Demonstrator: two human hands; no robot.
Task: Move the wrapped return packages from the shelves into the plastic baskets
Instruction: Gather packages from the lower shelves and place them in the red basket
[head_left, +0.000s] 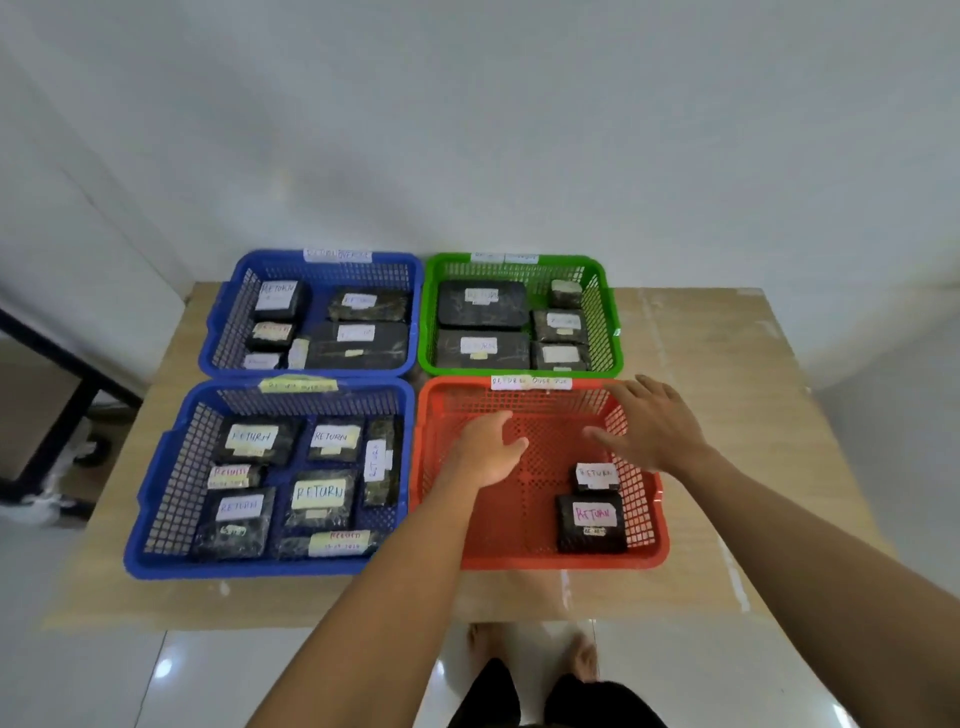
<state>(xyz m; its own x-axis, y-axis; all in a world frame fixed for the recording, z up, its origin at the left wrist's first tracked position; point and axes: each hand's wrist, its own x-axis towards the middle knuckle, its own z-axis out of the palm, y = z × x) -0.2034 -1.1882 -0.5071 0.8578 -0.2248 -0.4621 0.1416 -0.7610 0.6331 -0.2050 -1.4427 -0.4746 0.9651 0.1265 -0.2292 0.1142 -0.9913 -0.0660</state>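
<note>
Left hand (485, 449) over the middle of the red basket (441, 525), fingers loosely curled, holding nothing visible. Right hand (649, 428) over the basket's far right part, fingers spread and straight, palm down, also empty; cannot tell if either hand touches the mesh floor. Two wrapped packages sit in the red basket's near right corner: a small package (596, 475) and, touching it on the near side, a larger package (592, 522), both with RETURN labels. Rest of that basket's floor shows bare mesh. Left of it, near blue basket (156, 493) holds about eight packages; far blue basket (228, 317) and green basket (610, 312) are also well stocked. All four baskets sit close together on a wooden table (727, 467). No shelves in view, so remaining packages cannot be counted; the task looks well along. Risks: right hand pulling back low could clip the small package or snag the basket's right wall and shift the basket; the baskets sit edge to edge, so a nudge to one may push its neighbours; later packages dropped carelessly could land label down.
</note>
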